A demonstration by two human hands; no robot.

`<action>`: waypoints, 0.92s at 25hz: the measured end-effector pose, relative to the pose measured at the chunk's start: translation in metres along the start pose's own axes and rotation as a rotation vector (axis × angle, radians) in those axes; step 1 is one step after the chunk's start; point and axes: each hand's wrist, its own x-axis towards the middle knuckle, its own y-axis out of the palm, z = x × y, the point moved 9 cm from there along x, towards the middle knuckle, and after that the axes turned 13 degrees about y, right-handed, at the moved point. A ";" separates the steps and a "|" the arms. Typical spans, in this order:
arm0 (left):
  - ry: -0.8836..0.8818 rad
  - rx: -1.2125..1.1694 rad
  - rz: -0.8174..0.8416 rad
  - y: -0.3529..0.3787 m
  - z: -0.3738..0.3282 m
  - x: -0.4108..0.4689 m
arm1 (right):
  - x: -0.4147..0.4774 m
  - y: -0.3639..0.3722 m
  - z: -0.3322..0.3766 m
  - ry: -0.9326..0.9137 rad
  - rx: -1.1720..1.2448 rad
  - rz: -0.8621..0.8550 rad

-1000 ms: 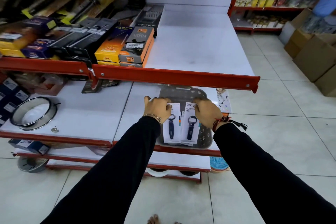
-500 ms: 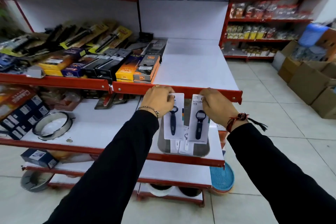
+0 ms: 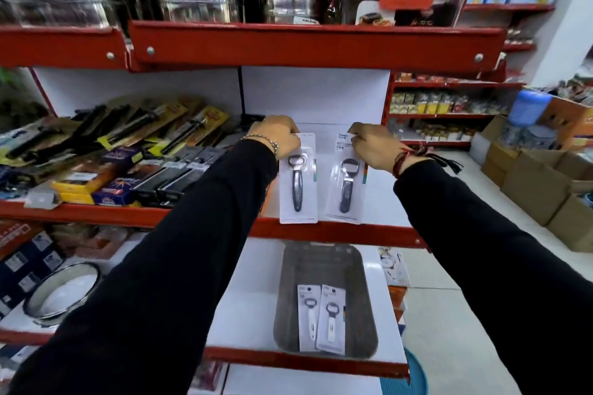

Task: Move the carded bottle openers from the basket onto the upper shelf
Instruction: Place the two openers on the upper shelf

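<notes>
my left hand [image 3: 278, 137] pinches the top of one carded opener [image 3: 298, 179], fingers [image 3: 290, 131] closed on the card's upper left corner, and my right hand [image 3: 372, 147] does the same with a second opener [image 3: 347, 181], gripping the top right of its card. both cards hang upright side by side over the bare right part of the upper shelf [image 3: 394, 212], their lower edges down at its red front edge; i cannot tell whether they touch the shelf. the two cards sit just beside each other with a thin gap between them. the left half of that shelf is crowded with boxed lighters [image 3: 96, 179]. on the shelf below, the grey basket [image 3: 362, 298] sits near the front right corner, and two more carded openers [image 3: 322, 319] lie flat in it, side by side toward its front wall. a round metal sieve [image 3: 61, 295] lies at the left end of that lower shelf. cardboard boxes [image 3: 539, 183] stand on the floor to the right.
</notes>
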 end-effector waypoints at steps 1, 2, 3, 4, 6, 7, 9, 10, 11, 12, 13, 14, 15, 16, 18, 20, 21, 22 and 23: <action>-0.008 0.031 0.049 0.006 0.006 0.013 | 0.013 0.009 -0.001 0.031 -0.005 0.040; -0.014 0.057 0.095 0.014 0.012 0.027 | 0.027 0.021 -0.004 0.058 -0.014 0.080; -0.019 0.085 0.142 0.025 0.019 0.038 | 0.038 0.033 -0.006 0.079 -0.030 0.114; -0.029 0.118 0.190 0.038 0.026 0.046 | 0.046 0.046 -0.008 0.093 -0.050 0.146; -0.044 0.158 0.268 0.064 0.040 0.056 | 0.056 0.070 -0.011 0.121 -0.080 0.203; -0.049 0.155 0.291 0.076 0.047 0.059 | 0.060 0.081 -0.013 0.135 -0.085 0.226; -0.049 0.135 0.317 0.094 0.056 0.060 | 0.064 0.096 -0.017 0.176 -0.084 0.249; -0.043 0.135 0.329 0.102 0.058 0.060 | 0.065 0.101 -0.019 0.195 -0.080 0.244; -0.033 0.153 0.341 0.109 0.059 0.060 | 0.066 0.106 -0.021 0.199 -0.075 0.245; -0.021 0.185 0.345 0.115 0.059 0.059 | 0.066 0.112 -0.021 0.188 -0.064 0.265; -0.010 0.220 0.335 0.119 0.057 0.057 | 0.064 0.119 -0.020 0.167 -0.062 0.286; 0.004 0.253 0.312 0.122 0.054 0.056 | 0.063 0.124 -0.020 0.147 -0.068 0.296; 0.023 0.283 0.281 0.124 0.050 0.055 | 0.061 0.128 -0.020 0.140 -0.067 0.301; 0.045 0.316 0.249 0.124 0.047 0.055 | 0.059 0.131 -0.021 0.138 -0.065 0.298; 0.077 0.387 0.209 0.123 0.041 0.052 | 0.056 0.134 -0.022 0.145 -0.084 0.283; 0.092 0.467 0.205 0.124 0.039 0.048 | 0.052 0.137 -0.026 0.156 -0.137 0.276; 0.098 0.501 0.204 0.125 0.037 0.046 | 0.049 0.137 -0.027 0.158 -0.154 0.267; 0.106 0.518 0.194 0.124 0.035 0.043 | 0.046 0.136 -0.027 0.154 -0.158 0.254; 0.115 0.517 0.172 0.123 0.034 0.039 | 0.043 0.133 -0.027 0.149 -0.154 0.236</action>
